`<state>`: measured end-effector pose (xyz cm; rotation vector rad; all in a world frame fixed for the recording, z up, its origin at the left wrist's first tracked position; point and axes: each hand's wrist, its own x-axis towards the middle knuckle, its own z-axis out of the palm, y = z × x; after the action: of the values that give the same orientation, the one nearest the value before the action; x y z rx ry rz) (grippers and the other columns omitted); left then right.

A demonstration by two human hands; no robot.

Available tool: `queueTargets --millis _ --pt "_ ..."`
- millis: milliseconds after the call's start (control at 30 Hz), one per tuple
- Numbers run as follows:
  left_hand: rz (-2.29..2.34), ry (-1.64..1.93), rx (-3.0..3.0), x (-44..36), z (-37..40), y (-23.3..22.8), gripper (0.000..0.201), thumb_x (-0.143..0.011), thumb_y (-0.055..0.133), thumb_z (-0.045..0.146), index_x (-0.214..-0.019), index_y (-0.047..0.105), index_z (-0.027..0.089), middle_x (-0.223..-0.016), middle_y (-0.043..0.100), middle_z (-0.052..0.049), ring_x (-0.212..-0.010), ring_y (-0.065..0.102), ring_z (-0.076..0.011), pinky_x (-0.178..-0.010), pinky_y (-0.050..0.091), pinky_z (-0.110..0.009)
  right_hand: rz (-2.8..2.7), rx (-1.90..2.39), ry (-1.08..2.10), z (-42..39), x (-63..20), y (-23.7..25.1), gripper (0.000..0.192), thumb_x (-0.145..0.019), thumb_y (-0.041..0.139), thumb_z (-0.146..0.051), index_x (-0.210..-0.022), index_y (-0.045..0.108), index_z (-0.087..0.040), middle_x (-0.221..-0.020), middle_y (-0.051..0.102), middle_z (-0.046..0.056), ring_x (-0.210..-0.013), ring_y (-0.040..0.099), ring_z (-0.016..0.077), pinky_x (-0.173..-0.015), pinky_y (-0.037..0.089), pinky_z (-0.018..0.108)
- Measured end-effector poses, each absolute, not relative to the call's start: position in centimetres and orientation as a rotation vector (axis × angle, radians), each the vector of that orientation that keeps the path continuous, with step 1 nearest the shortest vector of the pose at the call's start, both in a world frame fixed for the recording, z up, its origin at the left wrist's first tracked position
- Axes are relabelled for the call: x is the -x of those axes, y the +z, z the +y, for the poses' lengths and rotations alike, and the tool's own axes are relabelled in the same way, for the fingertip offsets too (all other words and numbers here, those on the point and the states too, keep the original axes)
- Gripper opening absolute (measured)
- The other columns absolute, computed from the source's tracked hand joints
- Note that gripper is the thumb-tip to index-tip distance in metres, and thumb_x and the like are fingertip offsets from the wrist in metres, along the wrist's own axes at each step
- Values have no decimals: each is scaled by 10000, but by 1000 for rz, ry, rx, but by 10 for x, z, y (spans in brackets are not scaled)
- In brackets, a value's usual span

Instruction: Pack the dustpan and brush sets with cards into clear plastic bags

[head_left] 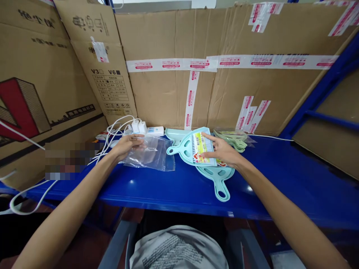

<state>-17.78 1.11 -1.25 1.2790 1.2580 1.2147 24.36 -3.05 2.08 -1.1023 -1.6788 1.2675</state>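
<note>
My right hand grips a pale blue mini dustpan set by its wide end, thumb and fingers on a printed card with a yellow and red label. The ringed handle points left. Below it lies a second pale blue dustpan, handle toward me, partly covered by the first. My left hand is at a clear plastic bag on the table, the bag's edge between its fingers; some fingertips show blurred through the film. Behind the held set is another pale green-blue dustpan piece.
Green pieces in clear wrap lie right of my right hand. White chargers, cables and a small white box sit at the back left. Cardboard walls enclose the blue table; a blue metal frame stands right.
</note>
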Motion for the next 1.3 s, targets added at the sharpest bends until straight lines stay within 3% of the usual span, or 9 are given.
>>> queueTargets --millis 100,233,467,600,733,933,1033,1300 --pt "1116 1306 -1188 177 6 -6 469 -813 781 180 -1257 653 98 -842 708 -45 -850 782 -245 -798 651 -366 -1666 1114 1279 -32 -243 22 1219 -646 995 -230 -1680 352 -282 -1184 793 75 -955 771 231 -850 704 416" --pt "985 1389 -1168 179 1 1 369 -913 714 217 -1270 662 139 -881 707 -46 -870 777 -231 -793 650 -333 -1648 1046 1284 -39 -240 27 1223 -670 984 -246 -1692 317 -311 -1248 778 86 -989 776 245 -882 701 443" --pt "891 1254 -1219 151 -9 -1 366 -1017 629 400 -1315 648 188 -1062 773 -106 -908 760 -232 -726 625 -308 -1701 850 1068 -48 -236 32 1197 -734 931 -280 -1711 243 -354 -1546 603 91 -1243 688 313 -1034 641 504" --pt "743 1215 -1250 119 -2 18 405 -998 677 442 -1322 636 202 -1044 772 -90 -902 758 -235 -756 629 -330 -1751 787 936 -51 -241 40 1160 -756 907 -282 -1706 249 -379 -1643 500 54 -1373 594 340 -1095 604 504" --pt "636 1263 -1305 85 10 41 418 -962 735 435 -1293 650 195 -1036 767 -77 -859 741 -204 -731 622 -290 -1756 753 971 -51 -252 45 1172 -756 910 -281 -1706 233 -395 -1674 461 53 -1374 598 345 -1113 584 547" --pt "498 1034 -1379 60 -2 28 648 -887 803 269 -1484 553 295 -1275 729 -86 -1133 726 -264 -999 603 -428 -1740 735 941 -51 -252 42 1129 -785 893 -279 -1697 244 -430 -1710 405 32 -1469 520 329 -1174 534 529" --pt "475 1005 -1354 68 -8 19 669 -914 766 260 -1534 524 329 -1300 719 -74 -1181 710 -274 -1035 594 -474 -1762 736 941 -51 -252 42 1109 -784 891 -250 -1684 275 -451 -1730 370 10 -1497 488 327 -1186 525 508" --pt "482 1096 -1308 79 2 15 751 -792 850 91 -1488 609 240 -1157 787 -79 -886 748 -165 -872 622 -286 -1785 731 1035 -46 -245 31 1118 -745 928 -296 -1679 323 -412 -1699 426 22 -1479 505 378 -1206 491 597"
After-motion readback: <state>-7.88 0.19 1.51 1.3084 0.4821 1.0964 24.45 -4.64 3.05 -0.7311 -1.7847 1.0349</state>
